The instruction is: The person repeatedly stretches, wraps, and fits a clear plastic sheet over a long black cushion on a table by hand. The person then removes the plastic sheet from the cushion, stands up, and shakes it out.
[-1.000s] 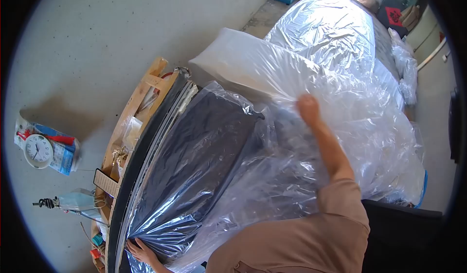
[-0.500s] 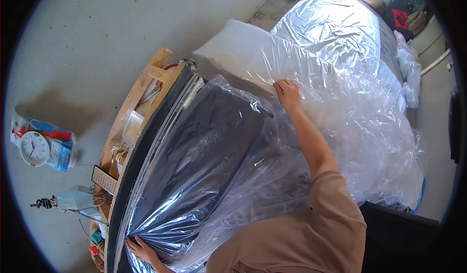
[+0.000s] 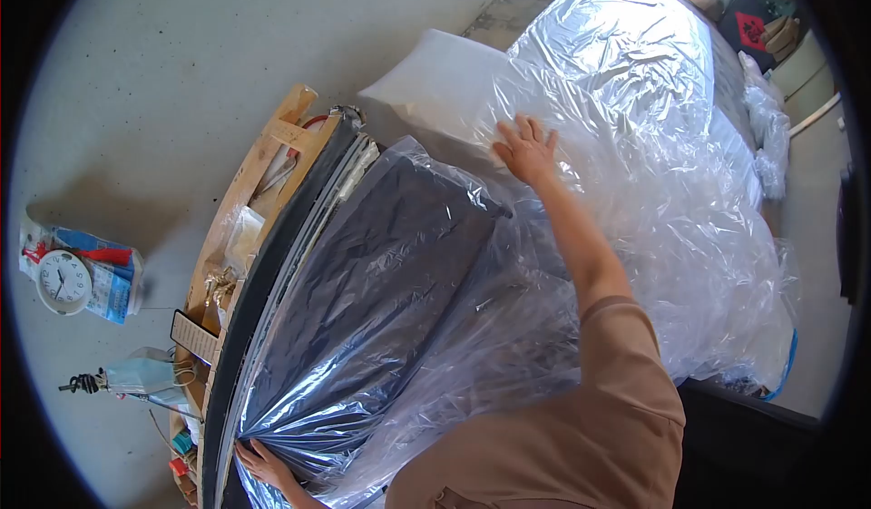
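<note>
A dark flat panel (image 3: pixel 390 228) lies under thin clear plastic film (image 3: pixel 318 377). Its creases converge at my left hand (image 3: pixel 265 468), whose fingers are closed on the film at the panel's lower left edge. My right hand (image 3: pixel 528 151) is up at the far side, open with its fingers spread, over a large loose sheet of clear plastic (image 3: pixel 635 237). Nothing shows in its grasp. A pale, smooth fold of plastic (image 3: pixel 435 73) sticks out to the left of it.
Along the wall runs a wooden ledge (image 3: pixel 240 191) with tools, a phone (image 3: pixel 195 337) and small items. A white clock (image 3: pixel 63 282) and a blue mask (image 3: pixel 141 375) hang by the wall. Shiny wrapped material (image 3: pixel 626 37) stands at the back. Plastic bundles (image 3: pixel 767 123) lie at right.
My right hand has let go of the plastic sheet's edge, spread its fingers and shifted slightly up and left. My left hand has stayed in place.
</note>
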A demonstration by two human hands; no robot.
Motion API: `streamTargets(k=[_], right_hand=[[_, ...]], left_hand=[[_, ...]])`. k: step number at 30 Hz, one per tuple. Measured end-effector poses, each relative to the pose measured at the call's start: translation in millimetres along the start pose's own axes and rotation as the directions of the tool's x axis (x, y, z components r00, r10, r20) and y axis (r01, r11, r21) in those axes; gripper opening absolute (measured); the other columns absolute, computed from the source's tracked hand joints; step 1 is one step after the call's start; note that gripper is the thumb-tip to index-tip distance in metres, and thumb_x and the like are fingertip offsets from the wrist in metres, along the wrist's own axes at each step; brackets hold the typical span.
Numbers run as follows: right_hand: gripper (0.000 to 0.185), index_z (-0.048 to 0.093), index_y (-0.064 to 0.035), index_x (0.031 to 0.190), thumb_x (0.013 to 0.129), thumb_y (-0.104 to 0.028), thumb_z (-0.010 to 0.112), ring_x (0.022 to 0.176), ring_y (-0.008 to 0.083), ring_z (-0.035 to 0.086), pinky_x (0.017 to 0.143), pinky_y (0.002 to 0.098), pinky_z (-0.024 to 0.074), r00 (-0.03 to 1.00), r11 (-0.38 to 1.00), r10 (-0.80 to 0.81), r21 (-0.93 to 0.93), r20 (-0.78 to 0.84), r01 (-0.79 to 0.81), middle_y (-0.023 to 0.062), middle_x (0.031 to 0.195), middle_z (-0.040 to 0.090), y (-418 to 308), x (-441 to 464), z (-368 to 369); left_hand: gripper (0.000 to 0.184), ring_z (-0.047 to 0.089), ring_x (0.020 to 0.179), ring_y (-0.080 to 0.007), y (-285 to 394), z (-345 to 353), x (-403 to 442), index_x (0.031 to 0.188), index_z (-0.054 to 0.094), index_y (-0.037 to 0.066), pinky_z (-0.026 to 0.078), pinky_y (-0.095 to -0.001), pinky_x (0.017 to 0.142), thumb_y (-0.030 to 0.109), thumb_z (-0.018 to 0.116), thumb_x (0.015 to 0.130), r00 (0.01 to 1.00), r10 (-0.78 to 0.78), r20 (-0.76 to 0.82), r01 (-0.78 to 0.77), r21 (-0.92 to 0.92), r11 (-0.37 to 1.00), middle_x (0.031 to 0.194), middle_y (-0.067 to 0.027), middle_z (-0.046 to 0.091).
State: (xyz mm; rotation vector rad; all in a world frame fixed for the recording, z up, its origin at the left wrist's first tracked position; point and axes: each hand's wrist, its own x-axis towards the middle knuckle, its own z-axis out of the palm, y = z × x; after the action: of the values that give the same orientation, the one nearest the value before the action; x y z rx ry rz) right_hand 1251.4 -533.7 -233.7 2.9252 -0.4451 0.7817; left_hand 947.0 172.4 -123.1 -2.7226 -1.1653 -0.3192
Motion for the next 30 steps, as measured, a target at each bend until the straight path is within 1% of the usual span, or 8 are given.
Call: streamTargets(k=[5,12,19,21,23,27,28,30], right_hand=[[0.018,0.054,-0.0078,0.081,0.085,-0.023,0.045,0.063,0.0304,0.063,0.057,0.0462,0.0498,0.924,0.954,0.298,-0.118,0.241,-0.277,0.0146,0.072,0.062,100,-30,-13],[0.025,0.063,-0.0119,0.094,0.084,-0.025,0.045,0.082,0.0343,0.063,0.07,0.0466,0.0488,0.727,0.859,0.51,-0.305,0.46,-0.41,0.0153,0.082,0.064,237,-95,-75],[0.023,0.061,-0.0031,0.091,0.081,-0.022,0.053,0.068,0.025,0.059,0.066,0.0405,0.0471,0.678,0.772,-0.251,0.565,0.691,-0.291,0.0153,0.077,0.062,75,-106,-92],[0.022,0.061,-0.0011,0.092,0.083,-0.019,0.053,0.065,0.0172,0.055,0.063,0.0365,0.0456,0.979,0.698,-0.021,0.704,0.202,-0.13,0.007,0.073,0.061,123,-83,-82],[0.026,0.061,0.0003,0.093,0.087,-0.022,0.049,0.061,0.0145,0.052,0.058,0.0334,0.0434,0.806,0.398,0.511,0.748,0.3,-0.531,0.0032,0.071,0.058,157,-39,-120],[0.03,0.061,0.0015,0.091,0.089,-0.025,0.046,0.072,0.018,0.056,0.066,0.0316,0.0425,0.822,0.626,0.518,0.76,-0.237,-0.175,0.0096,0.078,0.062,141,31,-209],[0.029,0.06,0.0007,0.097,0.09,-0.023,0.045,0.078,0.0197,0.057,0.07,0.0335,0.043,0.813,0.374,0.578,0.908,-0.068,-0.19,0.0113,0.084,0.063,136,42,-240],[0.027,0.06,0.0006,0.097,0.089,-0.021,0.045,0.078,0.0199,0.057,0.071,0.034,0.0433,0.875,0.57,0.46,0.805,-0.151,-0.161,0.0107,0.084,0.063,136,32,-240]], left_hand=[[0.058,0.038,0.124,-0.0258,5,-4,1,0.132,0.04,0.017,0.028,-0.045,0.1,0.055,0.027,0.091,0.999,0.038,-0.02,-0.037,0.014,0.999,0.135,-0.0061,0.04],[0.059,0.038,0.124,-0.0244,5,-3,-3,0.133,0.04,0.016,0.028,-0.0426,0.101,0.056,0.029,0.091,0.998,0.036,-0.043,-0.034,0.055,0.998,0.135,-0.0044,0.04],[0.059,0.037,0.125,-0.0229,5,-4,-1,0.134,0.037,0.019,0.027,-0.0436,0.101,0.057,0.027,0.091,0.999,0.025,-0.037,-0.022,0.079,0.997,0.135,-0.003,0.04],[0.059,0.037,0.125,-0.0231,7,-6,-4,0.134,0.037,0.019,0.027,-0.0443,0.101,0.057,0.028,0.09,0.999,0.042,-0.031,-0.04,0.048,0.998,0.135,-0.0028,0.039],[0.059,0.036,0.126,-0.0232,4,-3,-6,0.135,0.036,0.019,0.026,-0.046,0.101,0.057,0.029,0.09,0.997,0.062,-0.039,-0.063,-0.004,0.998,0.136,-0.0026,0.038],[0.06,0.034,0.126,-0.0236,8,-4,-7,0.135,0.036,0.019,0.027,-0.0482,0.1,0.058,0.029,0.089,0.999,0.026,-0.026,-0.025,0.052,0.998,0.137,-0.0025,0.037],[0.06,0.035,0.126,-0.0238,8,-6,-6,0.135,0.036,0.019,0.027,-0.0482,0.1,0.058,0.029,0.089,0.999,0.024,-0.022,-0.022,0.069,0.997,0.137,-0.0026,0.037],[0.061,0.035,0.126,-0.0241,3,-5,-6,0.135,0.036,0.019,0.027,-0.0483,0.1,0.059,0.029,0.089,0.998,0.047,-0.034,-0.046,0.041,0.998,0.136,-0.003,0.038]])
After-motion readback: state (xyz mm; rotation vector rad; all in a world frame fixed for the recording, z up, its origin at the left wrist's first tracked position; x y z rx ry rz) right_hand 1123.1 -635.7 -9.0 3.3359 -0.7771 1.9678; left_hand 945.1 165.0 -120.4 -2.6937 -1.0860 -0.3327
